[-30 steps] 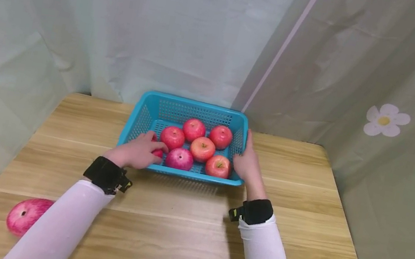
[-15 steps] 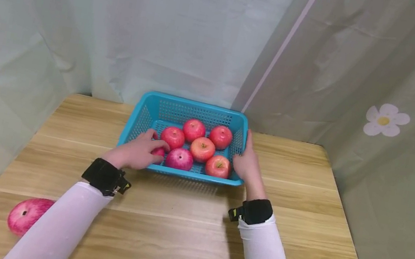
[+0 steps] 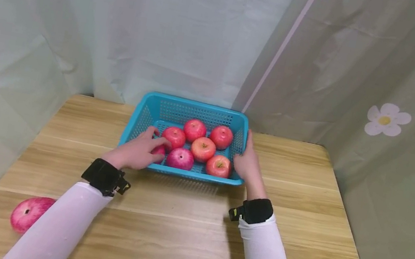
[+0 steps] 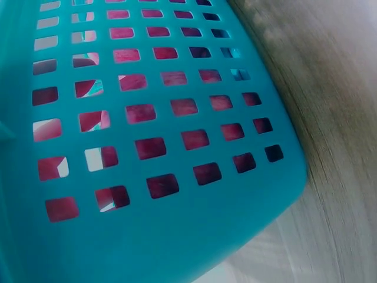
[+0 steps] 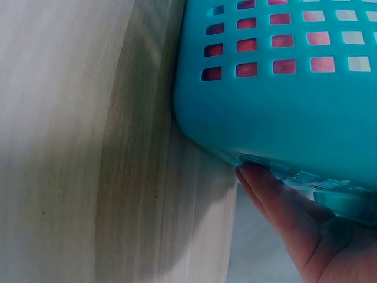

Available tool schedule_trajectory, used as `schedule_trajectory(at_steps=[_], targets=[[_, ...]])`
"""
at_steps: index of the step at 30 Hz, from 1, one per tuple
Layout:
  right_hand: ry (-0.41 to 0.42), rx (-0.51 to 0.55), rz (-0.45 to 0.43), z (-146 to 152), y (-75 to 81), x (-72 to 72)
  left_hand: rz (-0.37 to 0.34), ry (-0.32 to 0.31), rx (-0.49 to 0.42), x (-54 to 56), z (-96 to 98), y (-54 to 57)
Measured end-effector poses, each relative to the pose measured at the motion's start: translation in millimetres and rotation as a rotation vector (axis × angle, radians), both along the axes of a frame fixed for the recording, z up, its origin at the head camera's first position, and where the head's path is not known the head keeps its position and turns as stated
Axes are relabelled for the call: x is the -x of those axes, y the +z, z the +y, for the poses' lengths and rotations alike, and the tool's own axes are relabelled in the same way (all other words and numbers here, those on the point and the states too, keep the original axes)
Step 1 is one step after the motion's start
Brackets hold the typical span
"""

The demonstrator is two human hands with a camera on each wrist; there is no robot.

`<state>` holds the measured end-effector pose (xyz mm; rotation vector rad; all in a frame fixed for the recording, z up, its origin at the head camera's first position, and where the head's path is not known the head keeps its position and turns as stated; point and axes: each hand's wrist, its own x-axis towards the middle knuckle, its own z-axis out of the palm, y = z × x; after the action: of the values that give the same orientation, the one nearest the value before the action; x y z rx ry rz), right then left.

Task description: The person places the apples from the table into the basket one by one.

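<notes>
A blue plastic basket point(image 3: 187, 174) with slotted walls stands at the back of the table, holding several red apples. Over its front left corner reaches my left hand point(image 3: 139, 150), with fingers and thumb curved around an apple point(image 3: 159, 153) that they partly cover. My right hand point(image 3: 247, 166) grips the basket's right side, thumb over the rim and fingers along the outer wall. In the right wrist view, those fingers point(image 5: 277, 206) lie against the wall's outside. The left wrist view shows only the basket's slotted front wall point(image 4: 177, 218), red fruit behind it; the left hand is hidden there.
One more apple point(image 3: 28, 213) lies on the wooden table point(image 3: 172, 234) at the front left, partly covered by the left sleeve point(image 3: 61, 224). Beside the basket's front apple point(image 3: 180, 158) sits another apple point(image 3: 219, 166). A curtain point(image 3: 200, 31) hangs close behind the basket.
The left hand's fingers have shifted very slightly over the apple at the basket's left corner. The right hand and the basket stay in place.
</notes>
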<state>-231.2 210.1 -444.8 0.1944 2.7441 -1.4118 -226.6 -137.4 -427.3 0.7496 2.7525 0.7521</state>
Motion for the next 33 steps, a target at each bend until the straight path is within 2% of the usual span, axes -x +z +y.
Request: schedule_trajectory(at_steps=[8, 17, 27, 33], targets=[[0.004, 0.01, -0.003, -0.7, 2.6, -0.7, 0.039, 0.01, -0.006, -1.2, -1.3, 1.3], [-0.001, 0.01, 0.002, 0.1, 0.8, -0.1, 0.115, 0.016, -0.034, -5.0, -2.2, 2.9], [-0.003, 0.003, 0.01, 1.9, -0.4, -0.3, 0.132, 0.024, -0.046, -7.4, -6.4, 3.9], [0.005, -0.01, 0.024, 0.1, -0.1, -1.0, 0.164, 0.009, -0.071, -15.8, -17.3, 2.0]])
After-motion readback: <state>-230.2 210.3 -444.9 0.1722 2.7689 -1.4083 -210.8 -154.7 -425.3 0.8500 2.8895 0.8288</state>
